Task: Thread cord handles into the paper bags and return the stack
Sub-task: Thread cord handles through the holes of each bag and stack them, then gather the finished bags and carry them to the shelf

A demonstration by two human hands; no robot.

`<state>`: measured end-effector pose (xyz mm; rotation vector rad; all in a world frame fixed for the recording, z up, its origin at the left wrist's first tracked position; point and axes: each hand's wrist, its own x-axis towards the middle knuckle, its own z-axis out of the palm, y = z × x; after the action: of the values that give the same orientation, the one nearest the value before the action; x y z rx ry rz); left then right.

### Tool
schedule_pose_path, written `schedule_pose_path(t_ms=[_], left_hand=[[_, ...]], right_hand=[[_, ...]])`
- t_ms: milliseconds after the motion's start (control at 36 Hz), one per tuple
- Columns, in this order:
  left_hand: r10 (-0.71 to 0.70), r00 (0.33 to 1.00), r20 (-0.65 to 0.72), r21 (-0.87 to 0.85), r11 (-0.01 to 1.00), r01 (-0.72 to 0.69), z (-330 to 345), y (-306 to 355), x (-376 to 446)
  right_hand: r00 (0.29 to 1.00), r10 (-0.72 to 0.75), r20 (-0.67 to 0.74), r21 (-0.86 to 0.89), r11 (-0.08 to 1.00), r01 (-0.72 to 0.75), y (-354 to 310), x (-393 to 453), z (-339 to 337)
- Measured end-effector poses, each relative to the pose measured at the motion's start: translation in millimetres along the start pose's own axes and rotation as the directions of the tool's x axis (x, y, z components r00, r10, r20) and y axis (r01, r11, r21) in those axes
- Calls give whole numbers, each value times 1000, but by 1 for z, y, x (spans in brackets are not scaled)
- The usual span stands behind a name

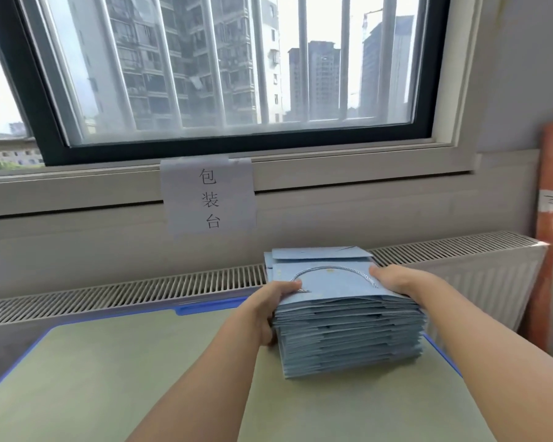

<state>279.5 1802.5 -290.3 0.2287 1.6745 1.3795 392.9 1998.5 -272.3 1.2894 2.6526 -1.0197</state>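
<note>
Stack (348,333) of flat blue paper bags, tall, sits at far right of green mat (125,362), back edge close to radiator grille (125,291); a second, smaller lot of bags lies just behind it on the grille. Top bag carries a grey cord handle (332,271) looped flat across its face. Layers are uneven at near face, edges stepped, so stack looks loose. Risk, as I judge it: squeeze from two sides only could let middle bags bow or slide out when lifted; top bags may slip forward if tilted; loose cord could snag a thumb and drag top bag off. Stack also near mat's right edge, so a nudge could tip it off. Left hand (270,309) clamps left side, thumb on top bag beside cord end, fingers curled down the side. Right hand (393,279) grips right upper edge, thumb over top, fingers hidden behind. Hands well apart, stack between them. Paper sign (208,194) taped under window (224,68).
</note>
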Motion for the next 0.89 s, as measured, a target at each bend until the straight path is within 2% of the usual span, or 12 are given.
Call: schedule_pose_path(t_ms=[139,250,500,583,722,806,889], left_hand=[[-50,999,11,-40,998,51,-6,-7,-12],[-53,999,2,-86,995,53,-14,-20,-32],[-48,998,-47,-95,994,43,-42,-54,-110],[-3,997,-79,-60,998,-2,-59,-75,-138],[161,979,-125,-15,986,-164,-71,-107,-181],[172,977,-122,-1,985,-173,-73,-112,-200],[194,973,-126,50,981,-189,-74,-108,-209]], right_hand=[[1000,-18,1,62,998,18,0,-16,11],[999,-54,9,45,998,53,-2,-38,19],[992,-64,106,51,997,59,-9,-106,54],[987,-88,133,111,991,74,-7,-131,70],[968,-160,193,109,984,141,-4,-162,90],[947,-218,236,109,974,198,-6,-179,95],[943,-217,251,72,976,205,-13,-191,88]])
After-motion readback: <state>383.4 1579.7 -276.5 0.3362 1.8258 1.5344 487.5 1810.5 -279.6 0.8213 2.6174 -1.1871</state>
